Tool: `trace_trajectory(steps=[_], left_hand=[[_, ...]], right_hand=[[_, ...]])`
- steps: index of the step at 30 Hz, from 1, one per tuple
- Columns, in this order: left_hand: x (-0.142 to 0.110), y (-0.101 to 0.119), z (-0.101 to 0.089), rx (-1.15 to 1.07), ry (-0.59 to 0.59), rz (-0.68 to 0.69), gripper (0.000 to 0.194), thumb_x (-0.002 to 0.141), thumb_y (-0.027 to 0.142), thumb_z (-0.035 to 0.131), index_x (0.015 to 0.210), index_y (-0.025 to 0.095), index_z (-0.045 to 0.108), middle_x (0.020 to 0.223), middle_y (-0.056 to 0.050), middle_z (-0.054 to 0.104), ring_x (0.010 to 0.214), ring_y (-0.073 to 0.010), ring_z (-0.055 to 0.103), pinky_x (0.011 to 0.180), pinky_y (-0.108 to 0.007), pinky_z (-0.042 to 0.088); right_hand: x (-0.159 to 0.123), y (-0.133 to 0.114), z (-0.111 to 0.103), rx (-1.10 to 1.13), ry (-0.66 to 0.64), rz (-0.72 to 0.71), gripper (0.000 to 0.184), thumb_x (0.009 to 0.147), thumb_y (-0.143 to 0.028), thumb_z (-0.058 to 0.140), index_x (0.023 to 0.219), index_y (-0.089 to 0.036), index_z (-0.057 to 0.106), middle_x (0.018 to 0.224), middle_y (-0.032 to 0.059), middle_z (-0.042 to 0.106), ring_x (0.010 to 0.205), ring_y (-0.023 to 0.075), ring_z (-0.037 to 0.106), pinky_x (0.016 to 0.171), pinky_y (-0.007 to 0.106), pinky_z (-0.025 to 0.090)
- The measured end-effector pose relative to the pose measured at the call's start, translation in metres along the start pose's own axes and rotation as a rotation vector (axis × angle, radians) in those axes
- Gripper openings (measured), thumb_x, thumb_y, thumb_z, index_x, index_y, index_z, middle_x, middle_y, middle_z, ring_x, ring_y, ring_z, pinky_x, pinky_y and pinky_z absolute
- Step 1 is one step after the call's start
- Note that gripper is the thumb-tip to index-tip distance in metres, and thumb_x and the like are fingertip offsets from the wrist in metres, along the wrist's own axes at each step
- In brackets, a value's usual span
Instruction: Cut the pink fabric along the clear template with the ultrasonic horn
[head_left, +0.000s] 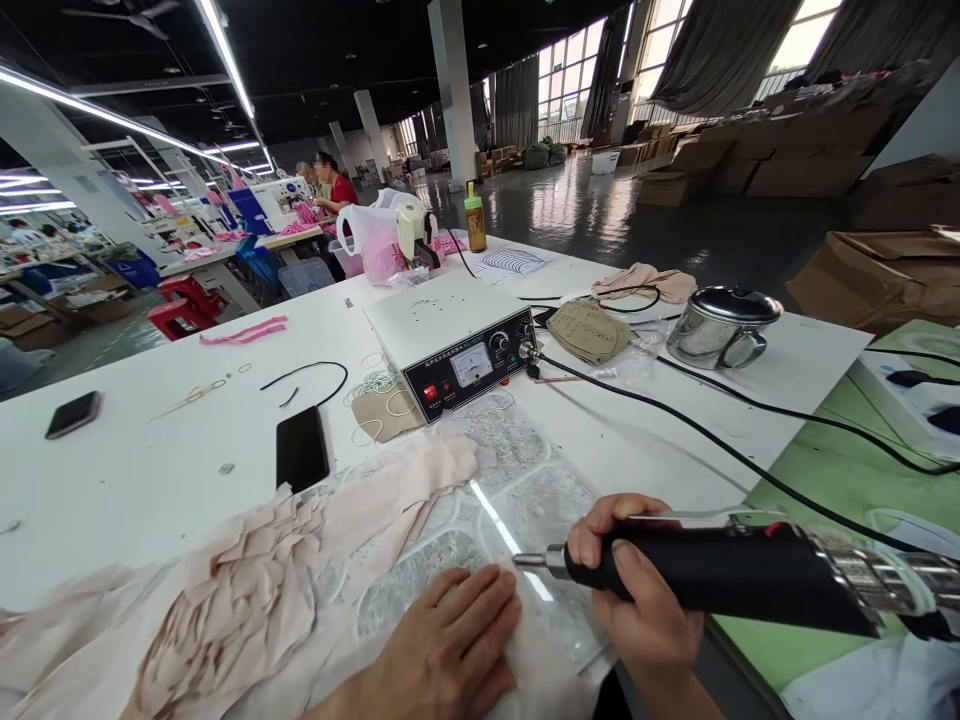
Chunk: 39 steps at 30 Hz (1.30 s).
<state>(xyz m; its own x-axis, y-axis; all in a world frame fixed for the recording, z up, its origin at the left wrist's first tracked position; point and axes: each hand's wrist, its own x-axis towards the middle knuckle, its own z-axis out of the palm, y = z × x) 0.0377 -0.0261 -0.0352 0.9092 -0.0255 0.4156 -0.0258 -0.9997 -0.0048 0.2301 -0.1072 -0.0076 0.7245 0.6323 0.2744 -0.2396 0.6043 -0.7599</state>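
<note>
My right hand (637, 590) is wrapped round a black ultrasonic cutter (697, 565), its metal tip pointing left, close to the fingertips of my left hand (457, 640). That left hand lies flat with fingers stretched out on pale pink fabric (547, 680) over a clear plastic template (525, 500). Whether the tip touches the fabric I cannot tell. More pale pink fabric (232, 590) lies crumpled to the left of the template. Behind it stands the cutter's control box (465, 365), with a dial and a lit red switch; a black cable joins its front.
Two phones (302, 447) (73, 414), scissors (191, 398) and pink strips (244, 332) lie on the left of the white table. At the right are a metal mug (724, 325), a brown pattern piece (589, 330) and a power strip (915, 400). Cables run across the right side.
</note>
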Motion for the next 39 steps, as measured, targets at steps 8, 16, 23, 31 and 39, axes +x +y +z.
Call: trace_trajectory(steps=[8, 16, 23, 31, 39], left_hand=[[0.001, -0.002, -0.001, 0.011, -0.032, 0.013, 0.036, 0.101, 0.029, 0.044, 0.124, 0.005, 0.058, 0.132, -0.018, 0.058, 0.128, -0.0270, 0.051, 0.107, -0.043, 0.045], [0.004, -0.005, -0.008, -0.010, -0.117, 0.038, 0.037, 0.100, 0.030, 0.046, 0.126, 0.005, 0.056, 0.140, -0.017, 0.052, 0.136, -0.0290, 0.042, 0.112, -0.049, 0.037], [0.006, -0.004, -0.008, -0.039, -0.040, 0.018, 0.034, 0.101, 0.030, 0.045, 0.124, 0.007, 0.058, 0.131, -0.015, 0.059, 0.132, -0.0277, 0.046, 0.113, -0.048, 0.036], [0.001, -0.003, -0.003, -0.010, -0.063, 0.025, 0.034, 0.100, 0.031, 0.047, 0.126, 0.012, 0.056, 0.129, -0.015, 0.060, 0.131, -0.0286, 0.048, 0.110, -0.050, 0.038], [0.015, -0.001, -0.026, -0.007, -0.164, 0.001, 0.031, 0.099, 0.027, 0.050, 0.127, 0.016, 0.056, 0.130, -0.011, 0.060, 0.126, -0.0251, 0.052, 0.109, -0.043, 0.039]], right_hand=[[0.002, 0.004, 0.003, -0.034, -0.015, 0.003, 0.005, 0.085, -0.025, 0.059, 0.088, -0.024, 0.055, 0.077, -0.0018, 0.052, 0.055, 0.0108, 0.053, 0.055, 0.029, 0.048], [0.003, 0.004, 0.004, -0.052, 0.001, 0.010, 0.005, 0.084, -0.026, 0.059, 0.087, -0.024, 0.055, 0.076, -0.0017, 0.051, 0.056, 0.0113, 0.053, 0.054, 0.029, 0.048], [0.004, 0.005, 0.005, -0.062, 0.017, 0.017, 0.008, 0.084, -0.027, 0.060, 0.086, -0.024, 0.054, 0.077, -0.0021, 0.052, 0.056, 0.0108, 0.053, 0.055, 0.029, 0.047], [0.004, 0.003, 0.006, -0.069, 0.025, 0.021, 0.007, 0.084, -0.026, 0.061, 0.086, -0.024, 0.055, 0.075, -0.0022, 0.052, 0.056, 0.0112, 0.052, 0.055, 0.029, 0.047], [0.001, 0.002, 0.006, -0.043, 0.031, 0.008, 0.007, 0.082, -0.026, 0.061, 0.085, -0.024, 0.056, 0.075, -0.0018, 0.051, 0.053, 0.0103, 0.052, 0.052, 0.028, 0.047]])
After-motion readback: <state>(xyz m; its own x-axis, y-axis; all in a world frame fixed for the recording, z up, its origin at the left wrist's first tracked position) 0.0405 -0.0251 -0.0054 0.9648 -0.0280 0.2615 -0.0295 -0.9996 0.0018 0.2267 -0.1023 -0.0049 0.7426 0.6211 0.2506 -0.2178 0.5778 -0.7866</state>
